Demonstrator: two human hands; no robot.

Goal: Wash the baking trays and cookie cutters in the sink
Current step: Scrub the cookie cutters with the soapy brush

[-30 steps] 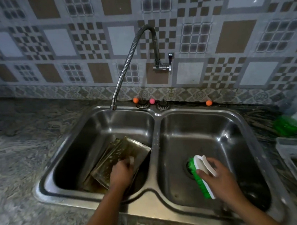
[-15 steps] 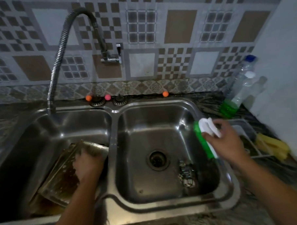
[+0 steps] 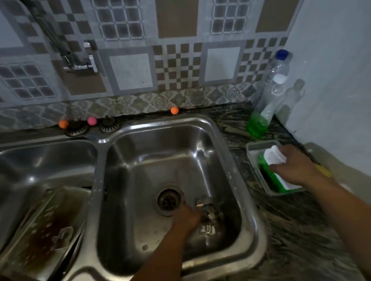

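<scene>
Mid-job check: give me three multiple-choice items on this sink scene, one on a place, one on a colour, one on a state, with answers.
1. Where is the left hand?
A. in the right basin, by the metal cookie cutters
B. on the faucet
C. on the counter

2. What colour are the bristles of the scrub brush?
A. red
B. green
C. black

3. How does the baking tray in the left basin look?
A. clean and dry
B. stacked on the counter
C. dirty, with brown residue

Answers:
1 A, the hand reaches just right of the drain.
2 B, green shows under the white handle held by the right hand, over the small plastic tub.
3 C, a dark brown stain covers its floor.
</scene>
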